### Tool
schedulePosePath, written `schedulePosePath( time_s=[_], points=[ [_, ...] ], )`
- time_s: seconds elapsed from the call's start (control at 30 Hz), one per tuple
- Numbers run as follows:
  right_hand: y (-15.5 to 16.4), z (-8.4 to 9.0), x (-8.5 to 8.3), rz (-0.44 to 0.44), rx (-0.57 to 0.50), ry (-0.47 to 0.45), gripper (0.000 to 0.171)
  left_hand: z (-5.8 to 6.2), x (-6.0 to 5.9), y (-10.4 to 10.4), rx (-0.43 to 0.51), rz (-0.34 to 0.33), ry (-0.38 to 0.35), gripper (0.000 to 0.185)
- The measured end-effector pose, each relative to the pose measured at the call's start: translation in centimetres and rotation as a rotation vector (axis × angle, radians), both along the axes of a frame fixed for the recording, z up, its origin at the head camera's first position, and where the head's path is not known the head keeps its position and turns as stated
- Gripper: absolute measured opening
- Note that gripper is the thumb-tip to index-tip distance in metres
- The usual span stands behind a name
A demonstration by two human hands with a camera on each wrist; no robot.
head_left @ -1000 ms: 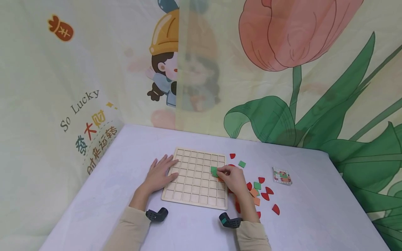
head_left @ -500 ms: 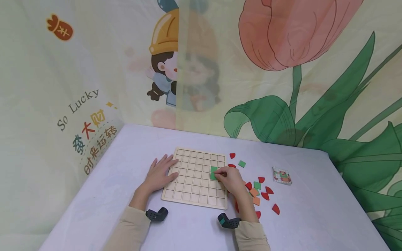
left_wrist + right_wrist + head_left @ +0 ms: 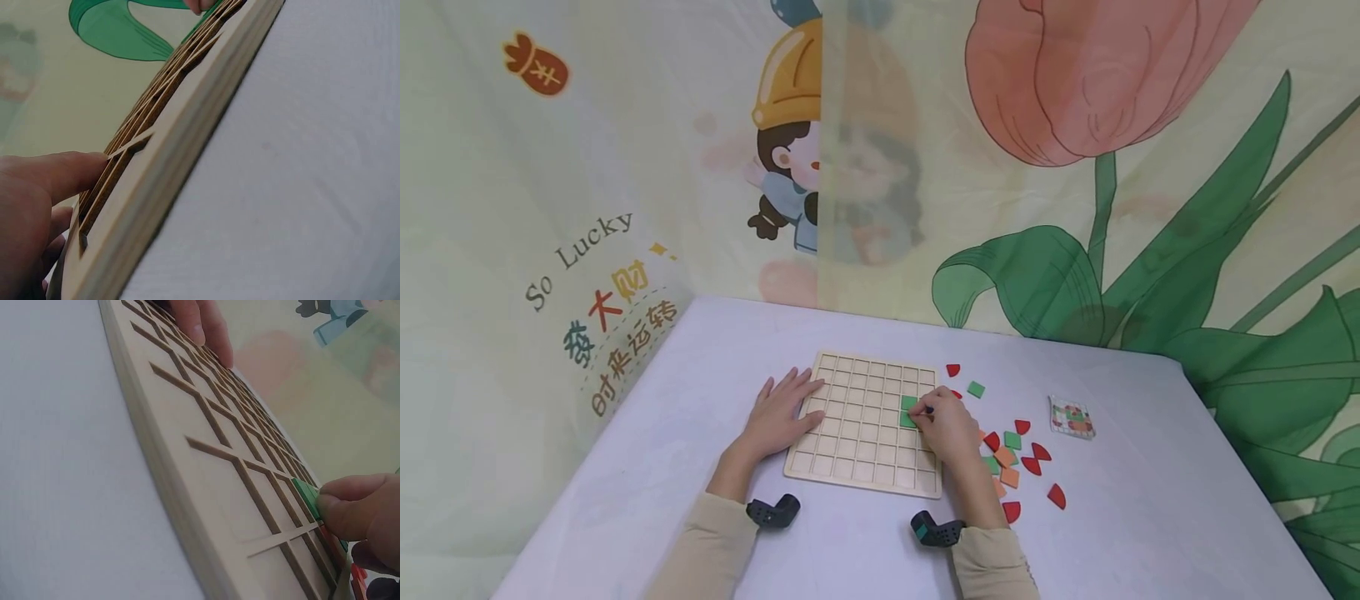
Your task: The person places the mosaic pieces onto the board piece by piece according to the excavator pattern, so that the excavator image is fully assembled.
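Right hand (image 3: 946,429) pinching green tile (image 3: 908,411) near grid board (image 3: 857,433) right edge | left hand (image 3: 781,414) flat on left edge

Right hand (image 3: 365,509) pinching green tile (image 3: 306,490) at wooden grid board (image 3: 206,487), far-edge fingers (image 3: 200,325).

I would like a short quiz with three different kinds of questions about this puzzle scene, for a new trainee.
1. True or false: the left hand lies flat on the left edge of the wooden grid board.
2. What does the right hand press into the board?
A. a red piece
B. a green square tile
C. the pattern card
3. Fill in: the loose tiles lie on the table to the ____ of the board.

Key:
1. True.
2. B.
3. Right; they are red, green and orange, between the board and the card.
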State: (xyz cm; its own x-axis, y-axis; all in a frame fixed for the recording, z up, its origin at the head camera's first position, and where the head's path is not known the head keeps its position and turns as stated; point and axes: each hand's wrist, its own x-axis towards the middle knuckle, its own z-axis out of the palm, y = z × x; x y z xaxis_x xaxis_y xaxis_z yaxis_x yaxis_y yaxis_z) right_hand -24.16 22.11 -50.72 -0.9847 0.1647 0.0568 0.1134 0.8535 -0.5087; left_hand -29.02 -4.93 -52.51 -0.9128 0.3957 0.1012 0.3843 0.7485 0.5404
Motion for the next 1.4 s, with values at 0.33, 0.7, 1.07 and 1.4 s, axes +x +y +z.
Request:
schedulePosePath(
  time_s=[0.33, 0.7, 1.07, 1.4],
  points=[
    [0.6, -0.2, -0.1, 0.012, -0.059, 0.012, 0.006, -0.3, 0.3, -0.3, 0.004, 0.008, 0.005, 0.057],
    [7.0, -1.2, -0.4, -0.164, 0.016, -0.036, 0.052, -0.1, 0.3, 0.0, -0.004, 0.004, -0.002, 0.058],
    [6.9, -1.3, -0.3, -0.198, 0.045, -0.064, 0.046, -0.1, 0.2, 0.1, -0.004, 0.003, -0.003, 0.057],
    [6.1, -1.2, -0.3, -0.332, -0.009, 0.048, 0.029, -0.1, 0.1, 0.0, 0.006, 0.001, 0.006, 0.057]
  ],
)
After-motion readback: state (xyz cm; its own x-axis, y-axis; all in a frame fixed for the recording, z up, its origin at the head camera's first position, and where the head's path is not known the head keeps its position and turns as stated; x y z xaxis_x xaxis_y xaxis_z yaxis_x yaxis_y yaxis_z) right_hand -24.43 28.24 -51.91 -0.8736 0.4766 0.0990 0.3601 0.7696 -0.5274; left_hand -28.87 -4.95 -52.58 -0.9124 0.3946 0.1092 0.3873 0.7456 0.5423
